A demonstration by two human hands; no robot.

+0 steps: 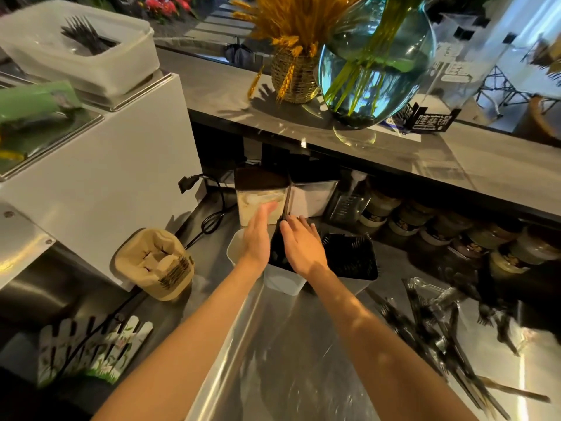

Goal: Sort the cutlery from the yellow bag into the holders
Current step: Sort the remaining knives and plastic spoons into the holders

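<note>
My left hand and my right hand are held side by side over a white holder on the steel counter. A bundle of black cutlery stands in the holder between my palms. Both hands have straight fingers and press against the bundle's sides. One black handle sticks up above the rest, beside my right thumb. Just right of it, a second holder is packed with black forks. Loose black cutlery lies in a pile with clear wrapping on the counter at the right. No yellow bag shows.
A paper cup carrier sits to the left, beside a white machine and its black power cable. Two square tubs stand behind the holders under a shelf carrying a glass vase. Jars line the back right.
</note>
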